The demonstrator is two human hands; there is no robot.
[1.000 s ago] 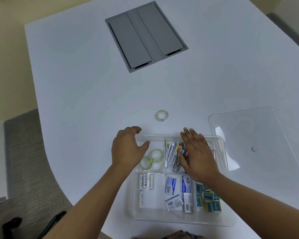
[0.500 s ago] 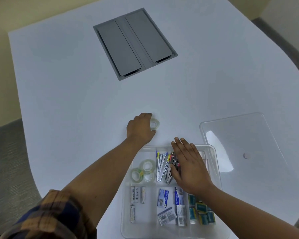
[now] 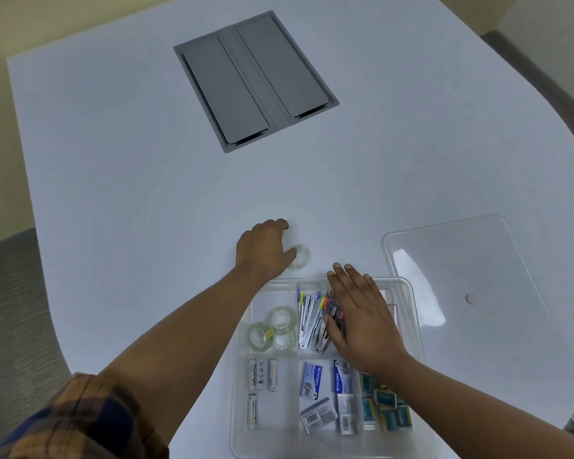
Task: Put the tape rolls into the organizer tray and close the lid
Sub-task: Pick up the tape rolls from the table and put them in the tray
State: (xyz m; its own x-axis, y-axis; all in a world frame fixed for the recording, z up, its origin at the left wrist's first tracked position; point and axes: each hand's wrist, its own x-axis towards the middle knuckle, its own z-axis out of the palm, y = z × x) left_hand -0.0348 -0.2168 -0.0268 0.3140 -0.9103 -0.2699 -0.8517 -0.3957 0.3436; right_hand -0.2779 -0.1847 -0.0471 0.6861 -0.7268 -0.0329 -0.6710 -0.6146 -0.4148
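Observation:
A clear tape roll [image 3: 301, 257] lies on the white table just beyond the organizer tray [image 3: 411, 313]. My left hand [image 3: 264, 248] is curled around its left side, thumb and fingers touching it. Three more tape rolls [image 3: 274, 327] sit in the tray's far left compartment. My right hand [image 3: 362, 316] rests flat, fingers spread, over the compartment of staplers and clips. The clear lid [image 3: 461, 273] lies on the table to the right of the tray.
A grey cable hatch [image 3: 256, 81] is set into the table farther back. The tray also holds batteries [image 3: 260, 376], staple boxes [image 3: 325, 382] and several small blue boxes [image 3: 386, 405]. The table edge curves close on the left and right.
My left hand left the tray, reached forward to the loose tape roll and has now closed around it and drawn it slightly toward the tray. My right hand stayed on the tray.

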